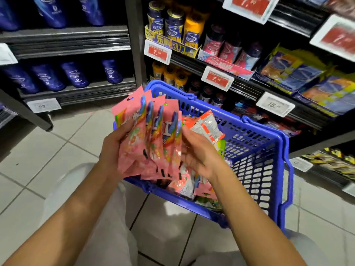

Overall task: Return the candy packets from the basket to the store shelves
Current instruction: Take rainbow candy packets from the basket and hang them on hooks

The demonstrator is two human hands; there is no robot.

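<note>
On the far left stand dark shelves (pixel 73 87) of blue bottles (pixel 74 73), not candy. Near centre, the left hand (pixel 115 144) grips a fanned stack of pink packets (pixel 151 139), thumb over their left edge, held just above the near-left rim of the blue basket (pixel 257 150). The right hand (pixel 199 152) lies against the right side of the fan; its fingers go behind the packets, so I cannot tell whether they pinch one or only steady the stack. More packets, pink, orange-white and green, lie in the basket to the right. On the far right, shelves (pixel 249 87) carry cans and flat packs behind price tags (pixel 217 78).

The step in hand looks like gathering one kind of packet; next the stack must go to its matching spot, and none shows here. The packet lettering is blurred, the lower right shelf is dim, and the basket floor is hidden
</note>
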